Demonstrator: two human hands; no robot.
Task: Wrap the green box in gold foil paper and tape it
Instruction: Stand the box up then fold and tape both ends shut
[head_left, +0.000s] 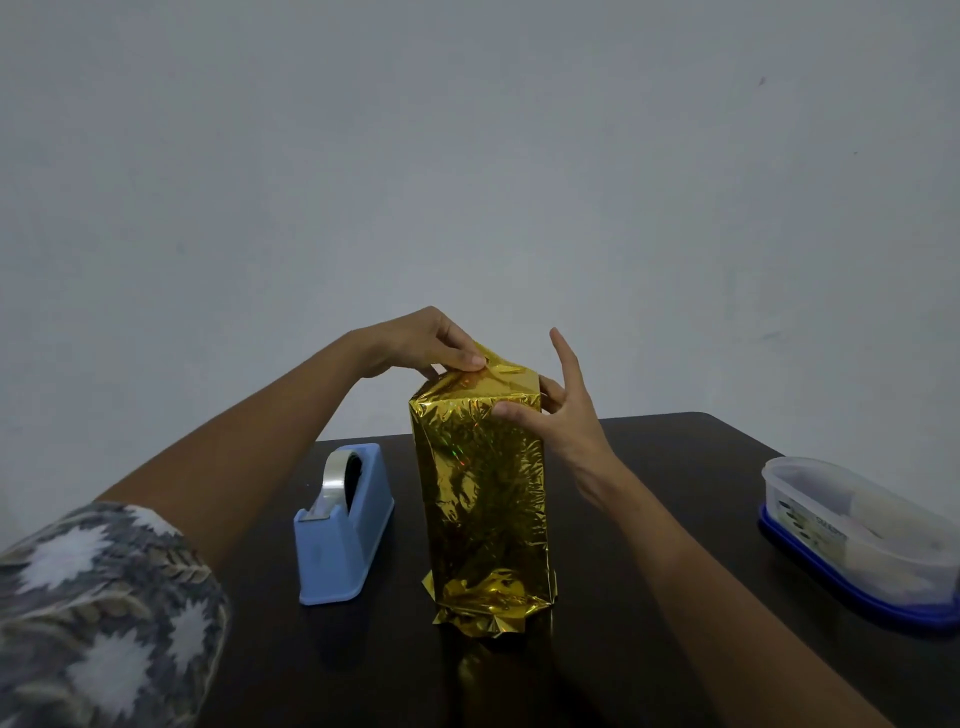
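Observation:
A tall box covered in gold foil paper (483, 493) stands upright on the dark table (649, 519); no green shows through. The foil at its foot is crumpled and folded outward. My left hand (431, 343) pinches a foil flap at the top left corner of the box. My right hand (561, 410) holds the upper right side, thumb pressed on the front face, other fingers on the far side, one finger raised. A blue tape dispenser (343, 530) with a clear tape roll stands just left of the box.
A clear plastic container with a blue lid underneath (857, 535) lies at the right edge of the table. A plain grey wall (467, 156) rises behind the table. A patterned sleeve (104, 613) fills the lower left corner.

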